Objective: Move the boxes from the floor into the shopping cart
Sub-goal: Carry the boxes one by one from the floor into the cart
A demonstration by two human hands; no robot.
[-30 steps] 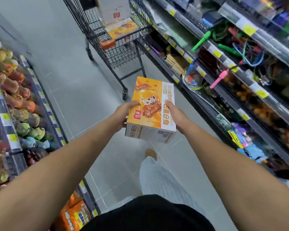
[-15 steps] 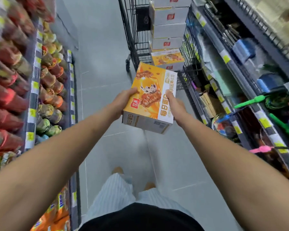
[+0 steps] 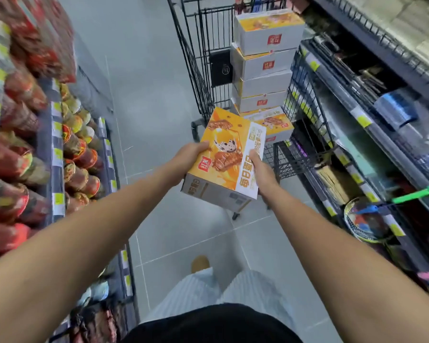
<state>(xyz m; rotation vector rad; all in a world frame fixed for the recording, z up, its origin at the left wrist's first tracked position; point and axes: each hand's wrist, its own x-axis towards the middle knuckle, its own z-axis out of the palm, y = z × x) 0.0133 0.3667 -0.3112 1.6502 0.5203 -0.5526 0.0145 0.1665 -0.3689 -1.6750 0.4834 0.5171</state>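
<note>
I hold an orange and white snack box [image 3: 229,154] in front of me with both hands, above the floor. My left hand [image 3: 188,157] grips its left edge and my right hand [image 3: 261,173] grips its right edge with the thumb on top. Just beyond it stands the black wire shopping cart [image 3: 196,70]. Inside the cart a stack of several matching boxes [image 3: 263,63] rises high, and one more orange box [image 3: 273,125] lies at the stack's foot.
Shelves of red and green packets [image 3: 22,144] line the left side of the aisle. Shelves with tools, rackets and green and pink handles [image 3: 372,184] line the right, close beside the cart. Grey tiled floor [image 3: 146,95] runs between them. My striped trouser legs and a foot show below.
I have walked closer to the cart with the box held in both hands. The cart and its stack now fill the upper middle of the view, right behind the box.
</note>
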